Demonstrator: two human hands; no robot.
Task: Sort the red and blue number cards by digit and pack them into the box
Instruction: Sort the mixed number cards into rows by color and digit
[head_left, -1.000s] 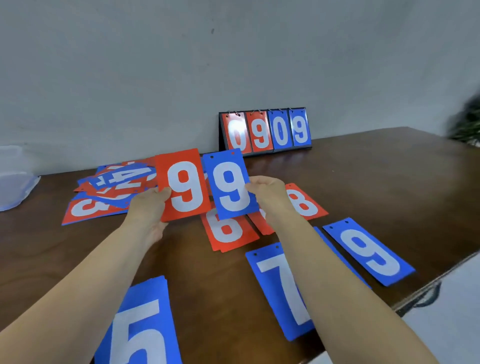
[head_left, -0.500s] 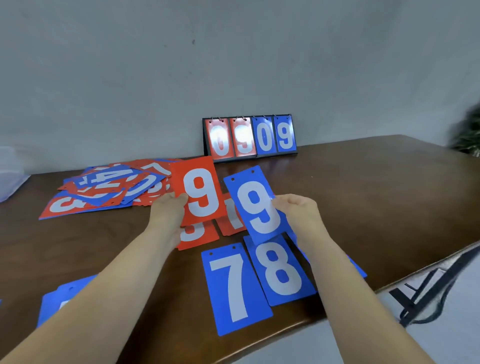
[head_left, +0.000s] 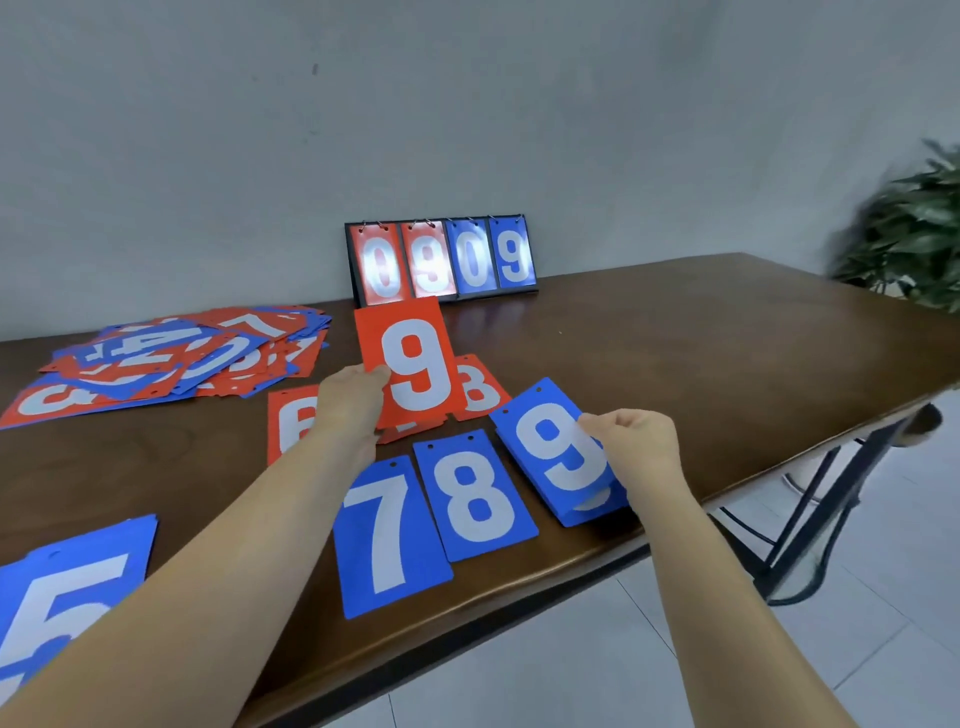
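My left hand (head_left: 349, 402) pinches a red 9 card (head_left: 410, 361) by its left edge and holds it upright above the table. My right hand (head_left: 636, 444) pinches a blue 9 card (head_left: 558, 452) by its right edge, low over another blue card lying beneath it near the table's front edge. Blue 7 (head_left: 387, 535) and blue 8 (head_left: 475, 501) cards lie flat to its left. A red 6 (head_left: 291, 421) and a red 8 (head_left: 478, 389) lie behind them, partly hidden. A mixed pile of red and blue cards (head_left: 166, 358) sits at the left. No box shows.
A flip scoreboard (head_left: 441, 260) reading 0909 stands against the wall at the back. A blue 5 card (head_left: 67, 597) lies at the near left. The brown table's front edge (head_left: 571, 566) runs diagonally to the right, with black legs and white floor beyond. A plant (head_left: 914, 234) stands far right.
My right hand has carried the blue 9 down and right, onto the blue card beside the 8. My left hand has lifted the red 9 slightly up and away. The view has swung right.
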